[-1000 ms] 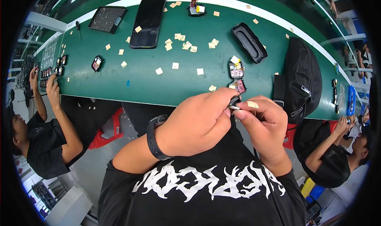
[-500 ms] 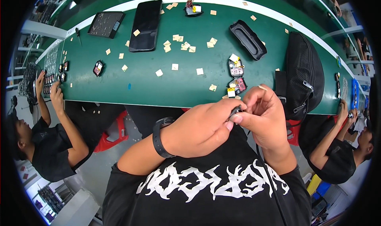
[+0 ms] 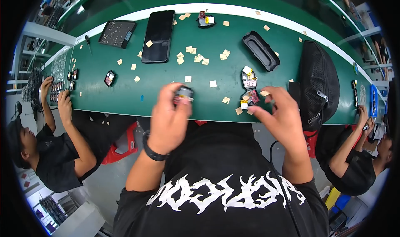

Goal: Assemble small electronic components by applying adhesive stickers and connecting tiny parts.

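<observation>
Small device (image 3: 183, 94) in left hand (image 3: 168, 118); right hand (image 3: 280, 114) apart, empty.

The bench top (image 3: 125, 97) is matt green, smooth. The phone (image 3: 158, 36) shows glossy black glass. The long tray (image 3: 261, 51) looks like satin black plastic, the bag (image 3: 320, 85) matt woven cloth. Scattered squares (image 3: 199, 58) look like dull tan paper. The wristband (image 3: 153, 151) is matt black.

An electronics assembly workshop — a long green worktop (image 3: 125, 97) strewn with small device parts (image 3: 249, 82), a tray of tiny screws (image 3: 117, 33), and seated co-workers (image 3: 50, 153) on either side handling similar pieces.
</observation>
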`<state>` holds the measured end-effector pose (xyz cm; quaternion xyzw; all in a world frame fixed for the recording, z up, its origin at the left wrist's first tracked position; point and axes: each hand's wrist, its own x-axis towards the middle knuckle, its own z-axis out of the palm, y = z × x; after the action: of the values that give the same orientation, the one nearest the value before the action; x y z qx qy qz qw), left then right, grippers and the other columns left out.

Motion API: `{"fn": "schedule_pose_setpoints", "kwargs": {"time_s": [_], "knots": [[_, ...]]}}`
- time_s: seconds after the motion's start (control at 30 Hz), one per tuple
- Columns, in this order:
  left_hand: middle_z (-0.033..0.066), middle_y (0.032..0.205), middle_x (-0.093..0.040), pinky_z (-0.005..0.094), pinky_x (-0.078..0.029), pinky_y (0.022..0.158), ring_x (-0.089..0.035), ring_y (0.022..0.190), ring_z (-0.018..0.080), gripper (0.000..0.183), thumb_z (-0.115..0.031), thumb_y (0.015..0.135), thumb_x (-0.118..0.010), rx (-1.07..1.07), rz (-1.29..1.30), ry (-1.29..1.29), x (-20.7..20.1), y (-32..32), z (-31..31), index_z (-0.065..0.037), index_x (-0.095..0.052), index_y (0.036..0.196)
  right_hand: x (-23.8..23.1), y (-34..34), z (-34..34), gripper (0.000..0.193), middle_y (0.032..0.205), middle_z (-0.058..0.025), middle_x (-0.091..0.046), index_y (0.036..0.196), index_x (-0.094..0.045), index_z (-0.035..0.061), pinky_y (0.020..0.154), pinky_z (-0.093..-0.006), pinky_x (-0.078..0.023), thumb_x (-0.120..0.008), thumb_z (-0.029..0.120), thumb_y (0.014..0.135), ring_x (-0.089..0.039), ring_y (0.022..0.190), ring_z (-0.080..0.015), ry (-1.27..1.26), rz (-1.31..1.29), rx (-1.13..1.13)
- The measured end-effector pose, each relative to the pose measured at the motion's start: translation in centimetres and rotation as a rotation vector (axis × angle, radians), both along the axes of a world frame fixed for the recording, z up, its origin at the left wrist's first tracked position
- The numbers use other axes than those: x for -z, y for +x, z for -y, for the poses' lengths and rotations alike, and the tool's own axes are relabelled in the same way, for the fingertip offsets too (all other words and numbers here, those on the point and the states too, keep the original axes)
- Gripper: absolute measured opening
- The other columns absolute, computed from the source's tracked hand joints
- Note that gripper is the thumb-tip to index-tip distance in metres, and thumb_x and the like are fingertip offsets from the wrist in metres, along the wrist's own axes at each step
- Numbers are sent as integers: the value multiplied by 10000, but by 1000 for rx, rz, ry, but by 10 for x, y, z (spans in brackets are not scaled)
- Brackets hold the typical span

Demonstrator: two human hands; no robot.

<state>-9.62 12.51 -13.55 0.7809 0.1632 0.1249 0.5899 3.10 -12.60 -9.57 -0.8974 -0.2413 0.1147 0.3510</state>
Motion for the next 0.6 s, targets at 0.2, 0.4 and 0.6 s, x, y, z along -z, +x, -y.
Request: {"fn": "schedule_pose_setpoints", "kwargs": {"time_s": [0.2,0.4,0.6], "knots": [[44,873,-670,251,-472,623,-566,668,83,219,-63,1010,-569,-215,-99,298,0,-19,-85,9,-558,1216,19,-5,-9,597,1067,-154,-591,1198,-589,-12,728,-433,-552,-867,282,759,-678,861,-334,-126,121,-37],[100,1036,-658,258,-466,644,-575,700,121,196,-51,971,-628,-229,-84,584,10,-22,-140,18,-651,1154,19,-2,-6,574,1060,-143,-591,1176,-601,-8,730,-411,-558,-874,240,736,-682,875,-323,-127,66,-73],[117,1117,-606,287,-452,668,-573,862,198,344,-136,914,-727,-478,-51,914,-12,-4,-100,13,-660,1216,-2,4,1,508,1039,-119,-607,1150,-641,2,783,-357,-550,-849,141,708,-662,900,-281,114,-197,-119]]}}
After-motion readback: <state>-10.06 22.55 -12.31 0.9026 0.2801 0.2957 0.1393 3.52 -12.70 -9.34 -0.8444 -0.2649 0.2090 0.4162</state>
